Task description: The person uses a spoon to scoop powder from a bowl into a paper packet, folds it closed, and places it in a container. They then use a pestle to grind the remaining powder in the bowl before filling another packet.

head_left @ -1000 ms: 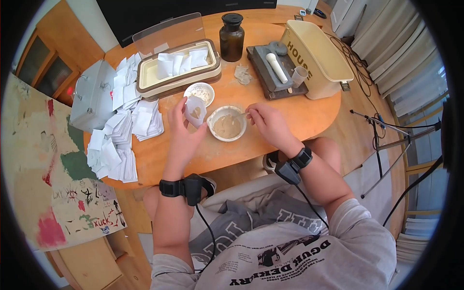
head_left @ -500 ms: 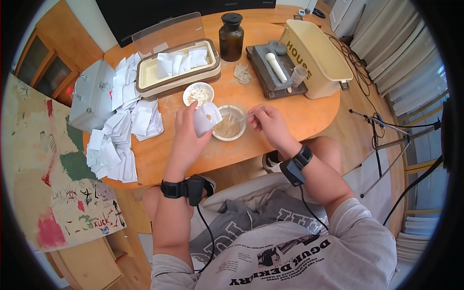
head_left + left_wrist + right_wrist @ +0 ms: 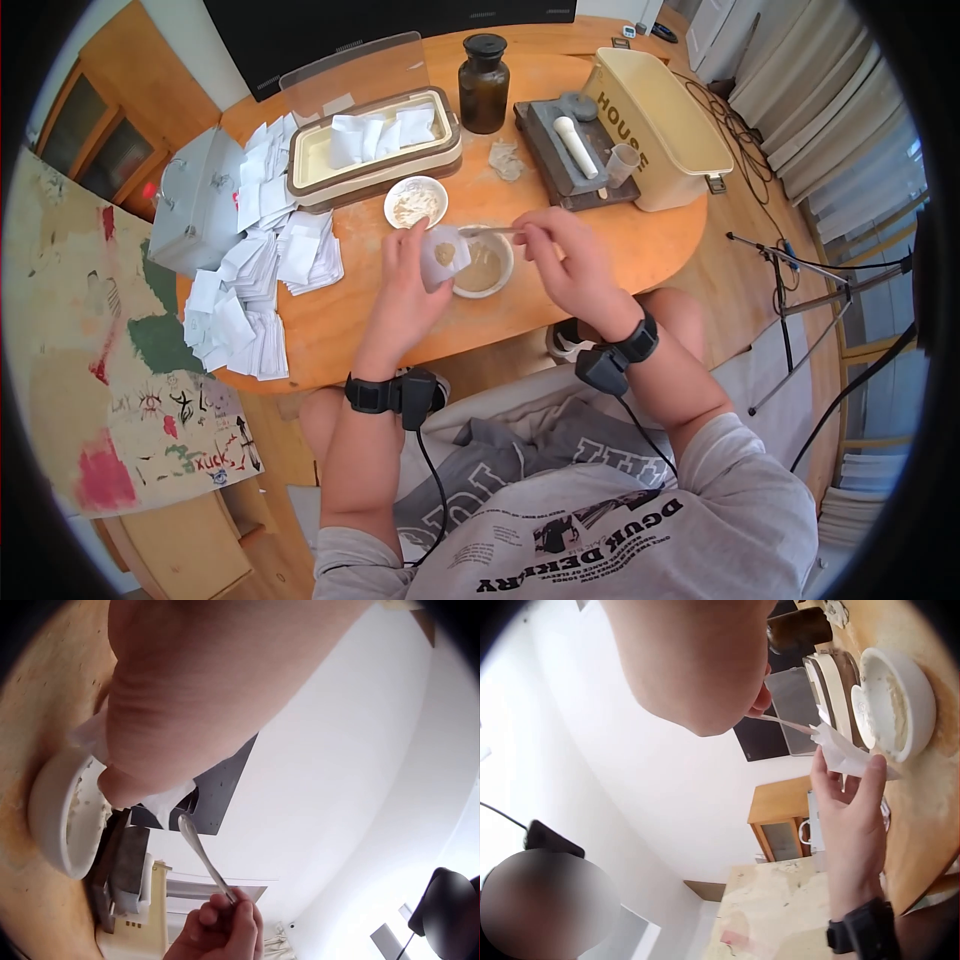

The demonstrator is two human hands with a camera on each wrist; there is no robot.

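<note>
In the head view the left hand [image 3: 412, 290] holds an open white paper packet [image 3: 441, 268] with some tan powder inside, at the left rim of the mortar bowl [image 3: 503, 278]. The right hand [image 3: 568, 262] pinches the handle of a small metal spoon [image 3: 492, 231], whose tip is at the packet's mouth. Tan powder lies in the bowl. Behind the packet stands a smaller white bowl [image 3: 416, 203] of pale powder. The left wrist view shows the spoon [image 3: 201, 851] in the right fingers; the right wrist view shows the packet [image 3: 844, 755] between left thumb and fingers.
Stacks of white packets [image 3: 262, 340] lie on the left beside a metal case [image 3: 196, 200]. Farther back are a lidded tray [image 3: 300, 180] with packets, a dark bottle [image 3: 484, 90], a crumpled cloth [image 3: 506, 160], a scale with a pestle [image 3: 575, 147] and a cream bin [image 3: 690, 150].
The packet has moved right, from beside the small bowl to the mortar's left rim. The spoon has lifted out of the mortar's powder to the packet's mouth.
</note>
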